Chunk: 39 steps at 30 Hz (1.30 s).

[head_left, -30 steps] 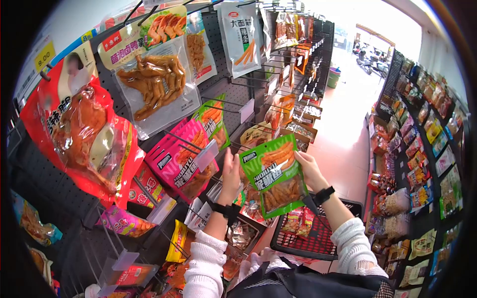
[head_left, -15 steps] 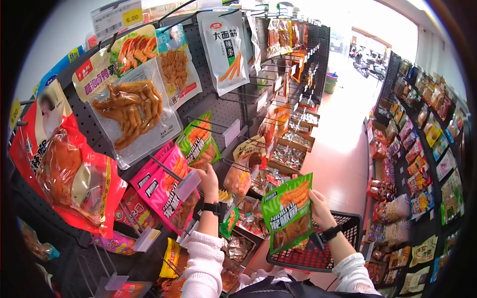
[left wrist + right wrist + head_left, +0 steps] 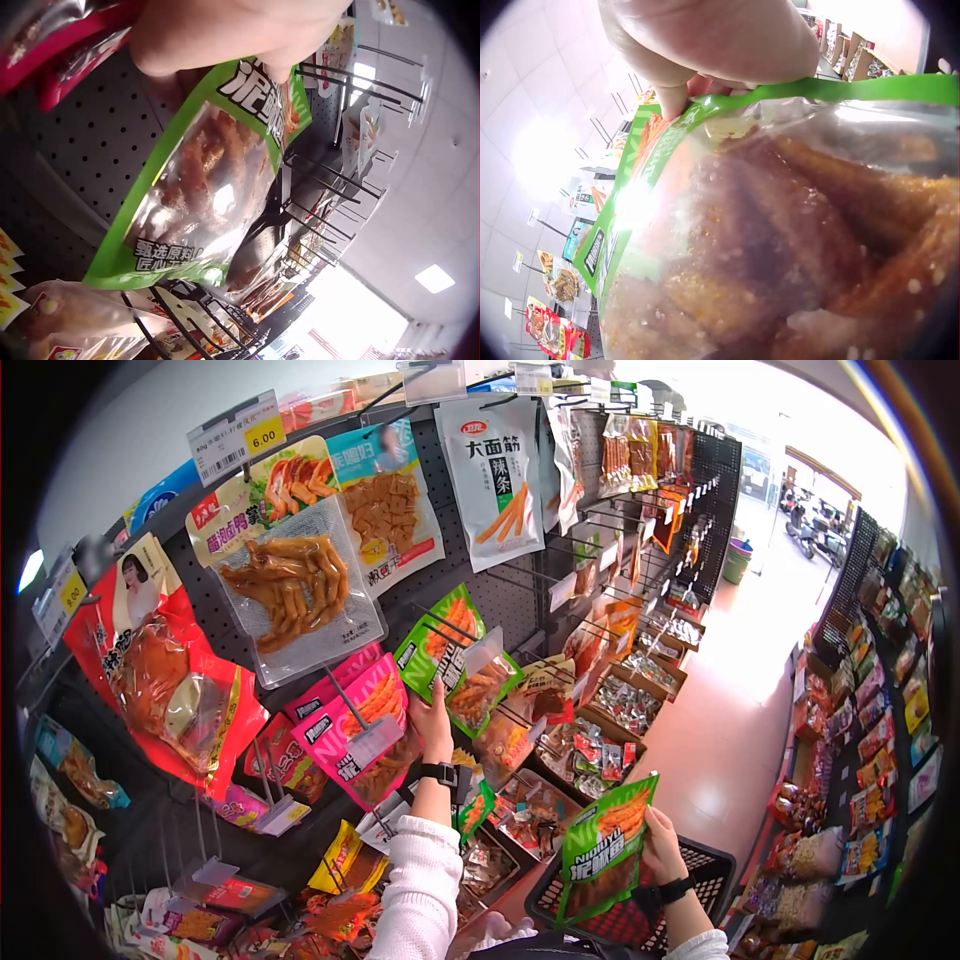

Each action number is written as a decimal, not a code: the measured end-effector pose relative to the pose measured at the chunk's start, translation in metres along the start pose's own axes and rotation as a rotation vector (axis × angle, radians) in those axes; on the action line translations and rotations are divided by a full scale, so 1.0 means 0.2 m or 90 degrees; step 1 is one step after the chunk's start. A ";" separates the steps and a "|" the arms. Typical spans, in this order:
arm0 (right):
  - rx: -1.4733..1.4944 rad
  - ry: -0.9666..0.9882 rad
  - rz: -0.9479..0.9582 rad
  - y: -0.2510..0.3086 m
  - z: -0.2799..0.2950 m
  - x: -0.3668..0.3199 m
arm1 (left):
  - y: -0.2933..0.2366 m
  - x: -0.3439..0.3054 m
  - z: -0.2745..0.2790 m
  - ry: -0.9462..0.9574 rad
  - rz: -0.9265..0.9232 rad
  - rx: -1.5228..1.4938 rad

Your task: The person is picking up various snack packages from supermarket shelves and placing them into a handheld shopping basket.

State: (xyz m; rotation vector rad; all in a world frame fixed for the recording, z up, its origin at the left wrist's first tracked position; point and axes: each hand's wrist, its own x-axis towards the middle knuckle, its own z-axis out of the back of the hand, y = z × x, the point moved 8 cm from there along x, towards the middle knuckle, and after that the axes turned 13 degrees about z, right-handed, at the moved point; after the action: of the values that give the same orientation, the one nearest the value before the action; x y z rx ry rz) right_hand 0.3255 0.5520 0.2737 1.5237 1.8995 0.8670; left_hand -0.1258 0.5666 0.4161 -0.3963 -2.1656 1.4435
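Observation:
My right hand (image 3: 663, 844) grips a green snack packet (image 3: 603, 847) by its right edge, low above a black shopping basket (image 3: 712, 866). In the right wrist view the fingers (image 3: 712, 45) curl over the packet's green top (image 3: 780, 247). My left hand (image 3: 433, 717) is raised to the pegboard rack and holds the lower edge of another green snack packet (image 3: 457, 657) hanging on a hook. The left wrist view shows that hanging packet (image 3: 206, 180) under my fingers (image 3: 225, 34). Pink packets (image 3: 362, 728) hang just left of the left hand.
The black pegboard (image 3: 510, 595) carries many hanging packets: a red chicken-leg bag (image 3: 160, 670), a chicken-feet pack (image 3: 290, 580), a white pack (image 3: 500, 470). Boxes of small snacks (image 3: 625, 705) sit lower down. An aisle floor (image 3: 740, 690) runs ahead, with another stocked rack (image 3: 880, 680) on the right.
The right hand has lowered its green packet toward the basket. The left hand has moved from the pink packets' hook up to the hanging green packet and taken hold of it.

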 end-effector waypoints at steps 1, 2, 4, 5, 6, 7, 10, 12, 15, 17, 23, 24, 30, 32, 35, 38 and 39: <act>0.006 -0.004 0.008 0.01 0.00 0.00 | -0.03 -0.01 0.00 -0.009 -0.040 0.002; 0.006 -0.001 0.007 0.01 -0.01 0.00 | -0.04 -0.02 0.00 -0.011 -0.041 0.002; 0.028 -0.018 0.019 0.05 -0.03 -0.01 | 0.00 -0.02 -0.01 0.010 0.060 -0.022; 0.028 -0.015 0.018 0.06 -0.04 -0.01 | -0.02 -0.04 -0.02 0.001 0.045 -0.033; 0.021 -0.003 0.026 0.08 -0.04 -0.03 | -0.01 -0.07 -0.02 -0.004 0.015 0.002; 0.014 0.010 0.034 0.09 -0.04 -0.05 | -0.02 -0.12 -0.02 -0.011 0.022 0.013; 0.006 0.013 0.034 0.13 -0.04 -0.05 | -0.04 -0.20 -0.04 -0.007 0.048 0.016; 0.006 0.012 0.041 0.17 -0.11 -0.03 | -0.08 -0.21 -0.07 -0.006 0.034 -0.024; -0.005 0.017 0.052 0.22 -0.14 -0.04 | -0.18 -0.31 -0.13 -0.015 0.046 -0.057; -0.006 0.013 0.074 0.27 -0.18 -0.08 | -0.18 -0.36 -0.13 -0.002 0.070 -0.065; -0.004 0.005 0.122 0.42 -0.35 -0.08 | -0.27 -0.46 -0.15 0.049 0.097 -0.016; -0.005 0.020 0.134 0.45 -0.38 -0.07 | -0.26 -0.48 -0.17 0.082 0.095 0.001; -0.024 -0.042 0.174 0.55 -0.51 -0.12 | -0.32 -0.76 -0.20 0.198 0.000 0.051; -0.046 -0.082 0.190 0.56 -0.46 -0.14 | -0.34 -0.89 -0.23 0.316 0.113 0.058; -0.060 -0.028 0.216 0.53 -0.48 -0.11 | -0.27 -0.98 -0.24 0.387 0.146 0.048; 0.035 -0.070 0.234 0.47 -0.37 -0.17 | -0.18 -1.11 -0.27 0.450 0.189 0.045; 0.049 -0.093 0.229 0.44 -0.31 -0.21 | -0.16 -1.18 -0.29 0.483 0.215 0.044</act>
State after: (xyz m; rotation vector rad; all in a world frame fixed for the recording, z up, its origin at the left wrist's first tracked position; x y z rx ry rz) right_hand 0.3421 0.5149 0.3817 1.9582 1.5969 0.8114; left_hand 0.1038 0.4806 0.4056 -1.1199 -1.4731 1.2400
